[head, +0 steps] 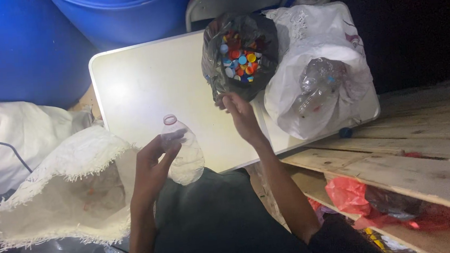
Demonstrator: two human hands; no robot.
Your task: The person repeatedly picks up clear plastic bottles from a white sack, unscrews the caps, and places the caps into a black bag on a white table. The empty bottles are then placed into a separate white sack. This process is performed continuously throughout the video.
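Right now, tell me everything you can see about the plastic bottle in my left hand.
The plastic bottle is clear, small and looks empty, with a slightly crumpled body. Its cap is off, and a pinkish ring sits around the open neck. It is held about upright over the table edge, neck away from you. Your left hand grips it from the side, fingers wrapped just below the neck.

Location type: an informal sorting spot for plastic waste, dimly lit and likely a yard or storeroom. Indicators: large blue drums (pixel 20 46) stand at the far left. A small white table (pixel 147 84) carries a black bag of mixed coloured bottle caps (pixel 240 58) and, right of it, a white bag of crushed clear bottles (pixel 316 90). A frayed woven sack (pixel 64 192) lies open at near left. Rough wooden planks (pixel 424 143) form the right side.
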